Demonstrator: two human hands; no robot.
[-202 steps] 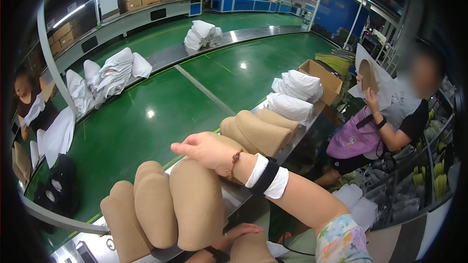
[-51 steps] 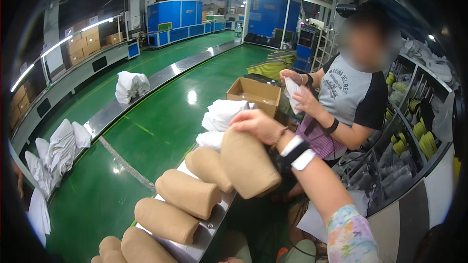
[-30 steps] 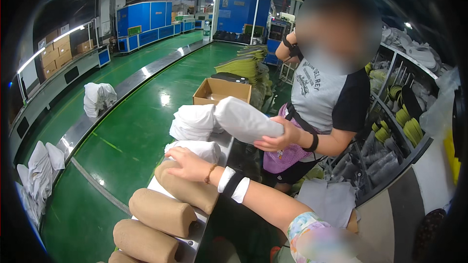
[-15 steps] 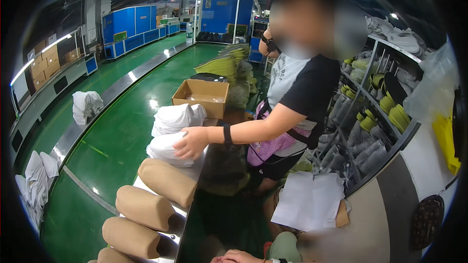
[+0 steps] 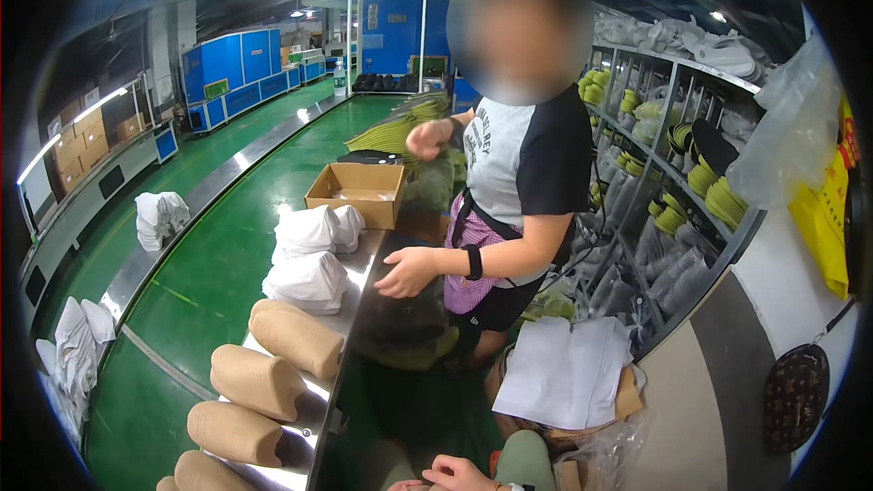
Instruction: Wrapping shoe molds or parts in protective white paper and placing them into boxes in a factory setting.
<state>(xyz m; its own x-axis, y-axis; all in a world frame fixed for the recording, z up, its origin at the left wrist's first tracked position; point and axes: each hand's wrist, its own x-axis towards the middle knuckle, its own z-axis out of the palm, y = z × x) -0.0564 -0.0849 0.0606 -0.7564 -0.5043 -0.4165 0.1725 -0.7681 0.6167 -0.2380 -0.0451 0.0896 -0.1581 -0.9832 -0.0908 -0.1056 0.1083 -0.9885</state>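
My right hand rests over my lap at the lower edge, its fingers loosely bent and slightly apart, with nothing visible in them. Beside it, my left hand is mostly cut off by the frame, so its fingers are hidden. Several tan, rounded, slipper-shaped pieces lie in a row on the metal edge of the green conveyor to the left, apart from my hands. Beyond them sit white wrapped bundles. A co-worker stands across from me, one hand held free beside the bundles, the other raised.
An open cardboard box stands past the bundles, before stacked yellow-green soles. White sheets lie on a carton near my knees. A rack with bagged goods lines the right. More white bundles sit across the green belt.
The co-worker's hand has left the near white bundle and drawn back; the other hand has come forward, raised. My view has shifted slightly, and my hands stay in my lap.
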